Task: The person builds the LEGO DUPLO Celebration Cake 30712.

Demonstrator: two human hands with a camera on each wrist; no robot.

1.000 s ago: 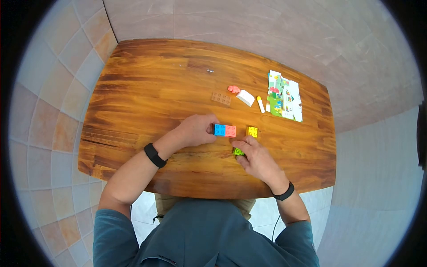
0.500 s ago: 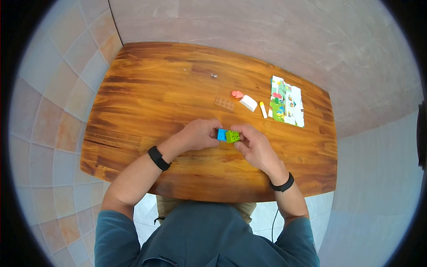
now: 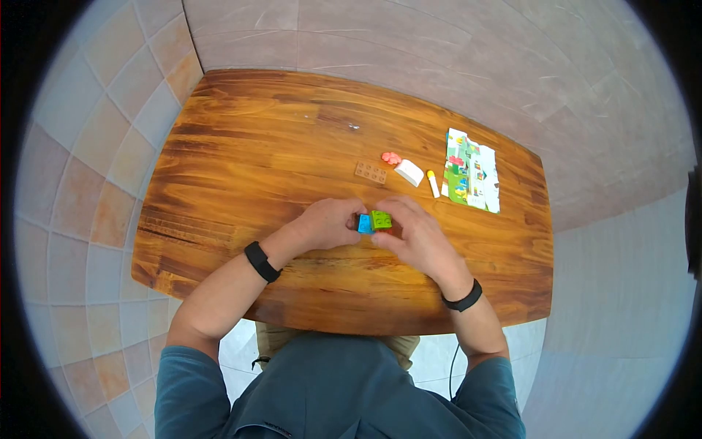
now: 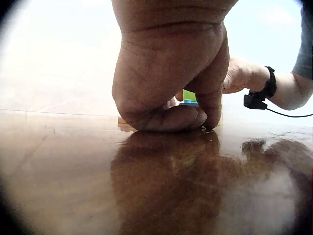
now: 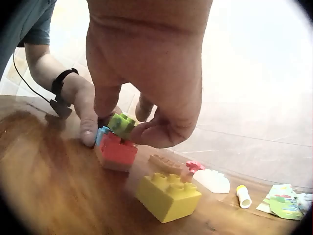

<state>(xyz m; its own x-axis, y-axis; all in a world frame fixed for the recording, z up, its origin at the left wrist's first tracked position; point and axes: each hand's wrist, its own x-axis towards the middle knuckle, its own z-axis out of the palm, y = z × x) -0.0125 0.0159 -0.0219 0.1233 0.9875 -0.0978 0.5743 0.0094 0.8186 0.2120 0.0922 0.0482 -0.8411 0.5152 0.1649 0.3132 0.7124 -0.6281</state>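
The left hand (image 3: 329, 223) grips the blue brick (image 3: 365, 224) from its left side, low at the table. Against the blue brick stands a red one (image 5: 118, 152). With thumb and fingers, the right hand (image 3: 423, 238) holds a green brick (image 3: 381, 220) over the red one; it looks slightly tilted in the right wrist view, and whether it is pressed down I cannot tell. A yellow brick (image 5: 168, 197) stands near the right hand, hidden beneath it in the head view. The left wrist view shows only slivers of blue (image 4: 188, 103) and green (image 4: 188, 94) beyond the left hand.
Beyond the hands lie a brown plate (image 3: 371, 173), a red piece (image 3: 391, 158), a white curved piece (image 3: 409, 173) and a white tube with a yellow top (image 3: 433, 184). A printed sheet (image 3: 472, 172) lies at the table's (image 3: 248, 132) back right.
The right hand has picked up the green brick from nearer the table's front and carried it onto the red brick. The left hand has stayed around the blue brick. The yellow brick is now covered in the head view.
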